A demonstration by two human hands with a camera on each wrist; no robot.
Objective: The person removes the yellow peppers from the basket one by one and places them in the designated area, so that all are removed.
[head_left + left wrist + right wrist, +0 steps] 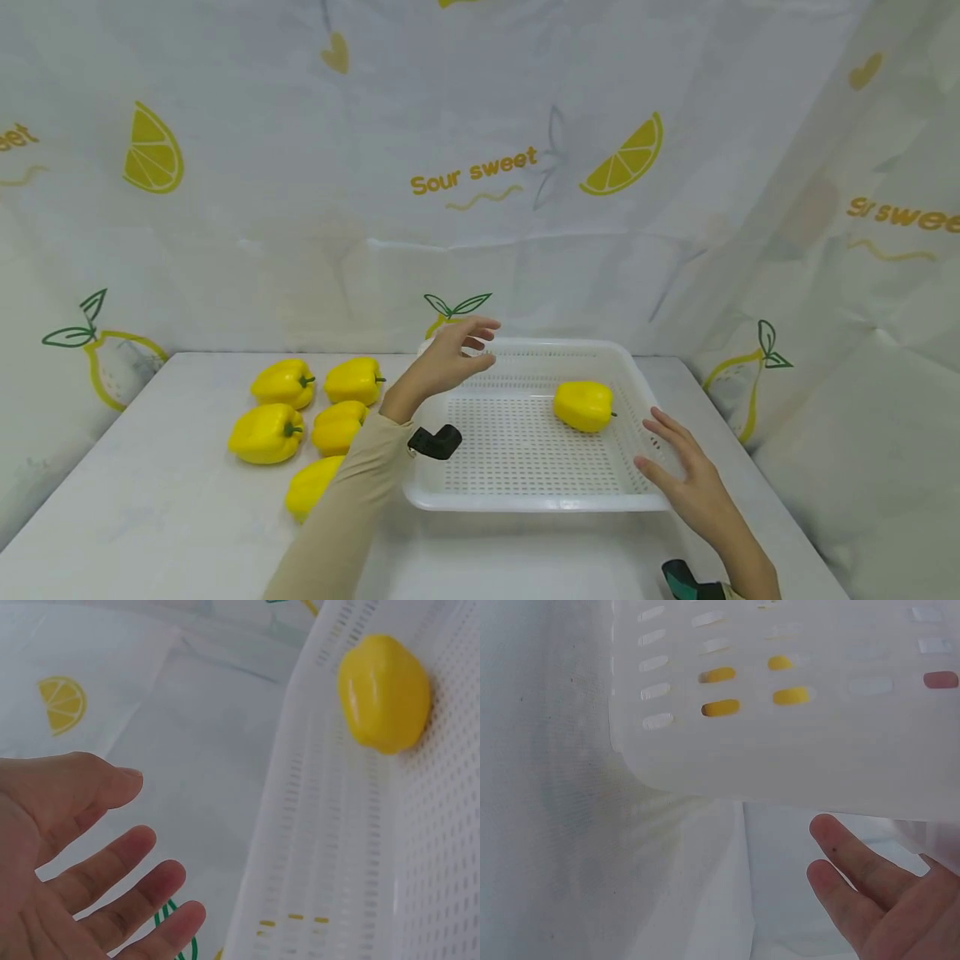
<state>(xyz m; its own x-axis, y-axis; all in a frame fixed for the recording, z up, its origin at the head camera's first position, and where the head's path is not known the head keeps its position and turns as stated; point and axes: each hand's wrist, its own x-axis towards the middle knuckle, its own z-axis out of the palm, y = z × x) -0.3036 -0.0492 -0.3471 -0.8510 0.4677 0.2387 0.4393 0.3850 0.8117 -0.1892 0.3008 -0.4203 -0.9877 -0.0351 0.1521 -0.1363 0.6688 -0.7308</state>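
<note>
A white perforated plastic basket stands on the table, with one yellow bell pepper lying in its right half. My left hand hangs over the basket's back left part, holding nothing; its fingers are spread and loosely bent, as the left wrist view shows. At the basket's right side is my right hand, fingers apart and empty, with the thumb near the rim. In the right wrist view two fingertips show just below the basket's slotted wall. Yellow glimpses through the slots there.
Several more yellow bell peppers lie in a group on the white table, left of the basket. The left sleeve partly covers the nearest one. A lemon-printed white sheet hangs behind the table and along its sides.
</note>
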